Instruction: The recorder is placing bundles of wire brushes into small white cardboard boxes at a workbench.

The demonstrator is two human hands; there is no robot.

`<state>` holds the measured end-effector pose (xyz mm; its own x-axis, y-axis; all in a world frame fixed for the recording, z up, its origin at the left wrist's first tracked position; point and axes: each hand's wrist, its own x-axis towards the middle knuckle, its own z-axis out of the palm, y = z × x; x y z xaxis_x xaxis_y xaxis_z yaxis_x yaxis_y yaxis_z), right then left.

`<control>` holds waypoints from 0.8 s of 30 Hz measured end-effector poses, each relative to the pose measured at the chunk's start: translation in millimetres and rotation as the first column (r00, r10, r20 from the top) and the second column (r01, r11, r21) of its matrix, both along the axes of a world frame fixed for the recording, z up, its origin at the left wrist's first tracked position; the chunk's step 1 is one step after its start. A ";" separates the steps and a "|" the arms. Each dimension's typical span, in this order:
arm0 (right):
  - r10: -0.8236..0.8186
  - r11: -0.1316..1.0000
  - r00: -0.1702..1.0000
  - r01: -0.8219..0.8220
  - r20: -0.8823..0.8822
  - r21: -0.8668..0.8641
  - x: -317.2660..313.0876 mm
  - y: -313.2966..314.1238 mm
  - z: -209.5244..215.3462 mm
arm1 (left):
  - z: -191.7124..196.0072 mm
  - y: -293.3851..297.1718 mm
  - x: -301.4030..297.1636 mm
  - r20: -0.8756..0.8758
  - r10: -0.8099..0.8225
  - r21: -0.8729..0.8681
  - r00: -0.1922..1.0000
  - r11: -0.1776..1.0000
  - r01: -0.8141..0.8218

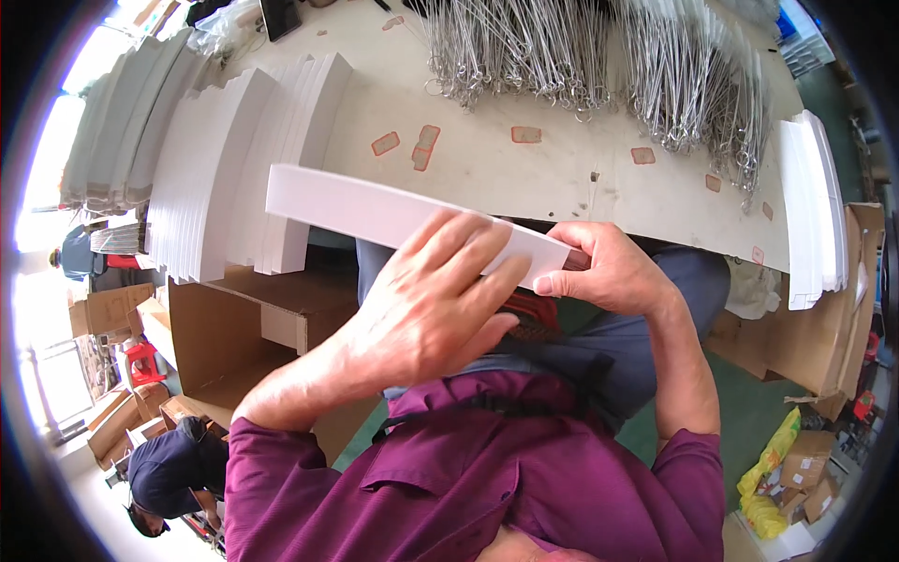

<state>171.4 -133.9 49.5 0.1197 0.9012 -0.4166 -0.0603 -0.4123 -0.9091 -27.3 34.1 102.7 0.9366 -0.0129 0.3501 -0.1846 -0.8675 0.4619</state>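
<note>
A long, narrow white box [351, 201] is held at a slant in front of my body, over the table's near edge. My left hand [426, 295] lies across its right part, fingers bent over the face and thumb apart below it. My right hand [613, 272] grips the box's right end between thumb and fingers. A small brownish patch shows inside that grip; what it is I cannot make out. To the left, stacks of similar white pieces [211, 178] stand on the table.
Bunches of thin metal rods with looped ends [524, 56] lie along the table's [468, 169] far side. More white pieces [810, 211] stand at the right edge. An open cardboard box [229, 328] sits below at left. Another person [178, 473] bends at lower left.
</note>
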 end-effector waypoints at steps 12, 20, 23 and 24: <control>0.091 0.996 0.916 -0.087 0.391 -0.029 -6.5 1.1 5.3 | -40.3 0.0 15.7 -0.285 0.028 0.145 0.958 0.989 0.014; -0.415 0.900 0.571 0.142 0.708 0.413 21.4 -27.8 29.3 | -51.8 -0.3 -3.0 -0.263 0.213 0.015 0.941 0.976 -0.217; -0.490 0.871 0.452 0.293 0.745 0.395 24.7 -44.5 11.1 | -59.7 -1.6 -5.9 -0.272 0.224 -0.028 0.936 0.970 -0.240; -0.487 0.872 0.453 0.291 0.747 0.393 24.9 -48.2 9.3 | -62.0 -2.2 -5.7 -0.272 0.225 -0.031 0.936 0.970 -0.242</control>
